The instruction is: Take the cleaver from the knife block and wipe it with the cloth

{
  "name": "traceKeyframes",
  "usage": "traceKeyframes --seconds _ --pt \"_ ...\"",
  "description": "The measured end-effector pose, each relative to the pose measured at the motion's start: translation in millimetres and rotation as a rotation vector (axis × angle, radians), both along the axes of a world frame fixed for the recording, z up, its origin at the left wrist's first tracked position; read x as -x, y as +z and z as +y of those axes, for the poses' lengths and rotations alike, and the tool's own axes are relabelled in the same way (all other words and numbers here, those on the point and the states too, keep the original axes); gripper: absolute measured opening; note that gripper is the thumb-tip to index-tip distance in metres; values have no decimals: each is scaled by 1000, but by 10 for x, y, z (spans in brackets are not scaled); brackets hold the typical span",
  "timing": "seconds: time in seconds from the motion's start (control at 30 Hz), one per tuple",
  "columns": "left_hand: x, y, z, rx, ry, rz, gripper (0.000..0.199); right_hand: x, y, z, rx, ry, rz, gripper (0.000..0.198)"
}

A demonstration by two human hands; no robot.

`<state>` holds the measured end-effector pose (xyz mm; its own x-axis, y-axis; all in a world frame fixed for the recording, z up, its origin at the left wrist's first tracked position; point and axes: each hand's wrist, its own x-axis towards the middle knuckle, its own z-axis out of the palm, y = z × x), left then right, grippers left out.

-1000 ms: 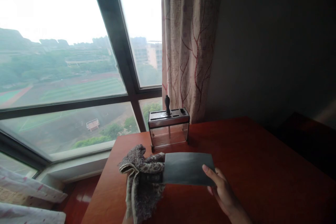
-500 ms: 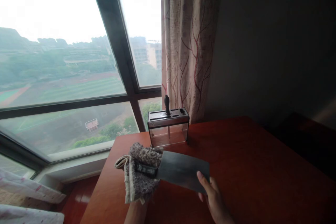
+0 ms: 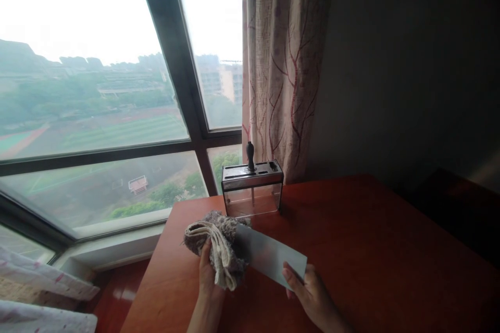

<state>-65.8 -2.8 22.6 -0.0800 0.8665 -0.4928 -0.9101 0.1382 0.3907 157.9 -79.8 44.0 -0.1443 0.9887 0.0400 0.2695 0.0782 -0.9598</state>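
Note:
A cleaver [image 3: 269,252] with a broad grey blade is held over the table. My right hand [image 3: 308,289] pinches the far end of the blade, thumb on the upper face. My left hand [image 3: 208,270] is closed around a folded grey and cream fluffy cloth [image 3: 221,242], which wraps the handle end and hides the handle. Just beyond the cloth stands a knife block [image 3: 253,179] with clear sides and a slotted metal top. One dark-handled tool [image 3: 250,156] sticks up from it, its thin shaft visible inside.
The reddish-brown wooden table [image 3: 351,239] spreads beneath my hands. Behind it are a large window [image 3: 97,114] and a patterned curtain [image 3: 289,62]. At the lower left hangs pale patterned fabric [image 3: 42,281]. The right side is dark.
My left hand has turned and folded the cloth over the cleaver's handle, which showed before. The blade has tilted and looks lighter; its right end has shifted slightly left and down with my right hand.

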Motion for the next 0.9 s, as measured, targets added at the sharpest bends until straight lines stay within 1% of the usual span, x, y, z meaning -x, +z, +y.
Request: traceKeyframes --seconds 0.07,0.2,0.23,0.27,0.3,0.4,0.47,0.57,0.63,0.73,0.8,0.87,0.9 --pt "-8 -19 30 -11 20 -14 21 -40 24 10 -73 75 -129 45" --pt "-3 -12 51 -29 21 -40 18 -64 2 36 -308 136 -393 40" --pt "-1 -9 47 -30 13 -46 19 -60 -9 33 -337 138 -417 40" --pt "1 -8 42 -30 1 -51 21 -53 -18 23 -328 130 -406 40" --pt "1 -10 36 -28 -14 -57 24 -45 -23 8 -278 113 -360 40" --pt "-4 -31 23 -23 -59 -72 29 -14 -8 -45 -14 14 -113 42" --pt "-3 -49 15 -19 -66 -64 29 9 22 -57 107 -41 33 44" --pt "6 -58 -2 -22 -71 -38 29 39 50 -17 161 -52 184 48" --pt "13 -50 -16 -42 -82 -40 29 57 23 27 215 -72 286 48" --pt "12 -36 -32 -83 -93 -58 28 82 -83 72 341 -238 468 41" --pt "7 -34 -32 -92 -75 -49 25 97 -157 77 412 -337 566 37" --pt "2 -38 -21 -77 -49 -19 22 107 -197 69 431 -358 568 37" --pt "1 -41 -12 -63 -40 -1 21 108 -198 64 416 -332 529 38"
